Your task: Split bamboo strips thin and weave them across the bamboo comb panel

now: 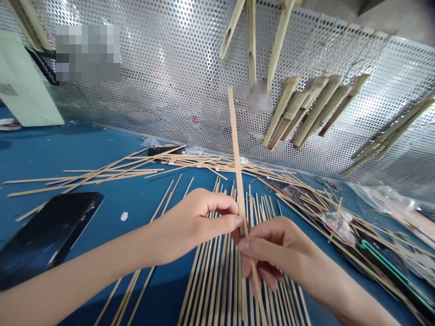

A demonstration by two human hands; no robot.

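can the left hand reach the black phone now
Probably yes: the black phone lies mostly uncovered near the left forearm, but the left hand must first loosen its grip on the bamboo strip.

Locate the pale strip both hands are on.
Head view, just right of centre: the strip is pinched by the left hand and right hand above the row of thin strips, its upper end before the perforated panel.
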